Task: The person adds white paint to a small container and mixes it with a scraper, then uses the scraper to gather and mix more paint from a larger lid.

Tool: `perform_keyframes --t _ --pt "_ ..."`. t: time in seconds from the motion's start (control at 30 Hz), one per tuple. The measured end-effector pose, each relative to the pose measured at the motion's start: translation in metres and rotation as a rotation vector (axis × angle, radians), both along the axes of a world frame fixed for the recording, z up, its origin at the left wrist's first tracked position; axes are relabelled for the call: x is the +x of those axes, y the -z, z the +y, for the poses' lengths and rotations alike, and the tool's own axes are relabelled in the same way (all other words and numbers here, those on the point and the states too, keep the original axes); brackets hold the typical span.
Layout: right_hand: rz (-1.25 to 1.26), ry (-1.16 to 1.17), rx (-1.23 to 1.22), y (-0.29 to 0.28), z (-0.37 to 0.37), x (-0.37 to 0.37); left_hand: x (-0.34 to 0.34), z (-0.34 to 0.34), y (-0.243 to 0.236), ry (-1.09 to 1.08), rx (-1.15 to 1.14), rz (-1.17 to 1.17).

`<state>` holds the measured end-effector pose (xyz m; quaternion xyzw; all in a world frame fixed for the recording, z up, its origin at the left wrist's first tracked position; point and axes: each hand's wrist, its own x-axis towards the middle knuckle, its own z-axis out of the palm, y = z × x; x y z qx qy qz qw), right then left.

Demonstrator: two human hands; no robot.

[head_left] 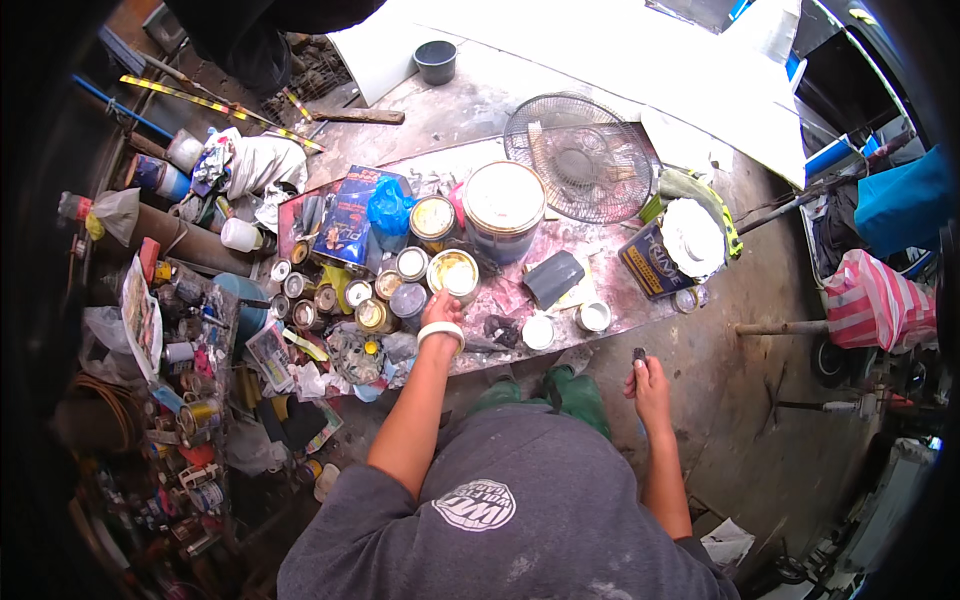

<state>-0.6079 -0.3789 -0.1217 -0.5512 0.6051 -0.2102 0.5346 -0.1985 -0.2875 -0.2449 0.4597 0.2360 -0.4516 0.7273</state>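
While the left hand [440,308] reaches with loose fingers for the open can [453,273] just ahead, nothing is lifted yet; the right hand [648,385] pinches a small dark piece [638,355].

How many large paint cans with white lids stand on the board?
1: the large can at the board's far side, before the fan. Smaller tins crowd left of it; some may be hidden.

Floor [740,330]: bare concrete, stained and dusty, in daylight. Low work board [600,300] paint-smeared, crowded with tins. Fan guard [580,155] lies flat at its far edge. White sheet [620,50] beyond. Cluttered wire rack [180,400] at left; striped bag [870,300] at right.
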Motion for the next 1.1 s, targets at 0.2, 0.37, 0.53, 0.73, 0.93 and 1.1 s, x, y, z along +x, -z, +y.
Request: perform_keyframes --t 0.2,0.37,0.53,0.73,0.93,1.1 --pt "0.006 -0.048 -0.025 -0.006 0.001 0.008 0.003 -0.001 -0.007 0.049 0.118 -0.073" --pt "0.003 -0.036 -0.052 -0.015 0.001 0.006 -0.013 -0.012 -0.035 0.023 0.334 -0.228" --pt "0.022 -0.074 -0.123 -0.033 -0.007 0.008 -0.052 0.012 0.013 0.220 0.432 -0.944" --pt "-0.106 -0.026 -0.210 -0.058 -0.031 -0.006 -0.164 0.019 0.028 0.980 0.672 -1.327" --pt "-0.055 -0.096 -0.325 -0.080 -0.071 -0.037 -0.186 0.005 0.077 0.832 0.585 -1.389" --pt "0.010 -0.143 -0.310 -0.075 -0.102 -0.079 -0.187 -0.005 0.086 0.764 0.548 -1.474"
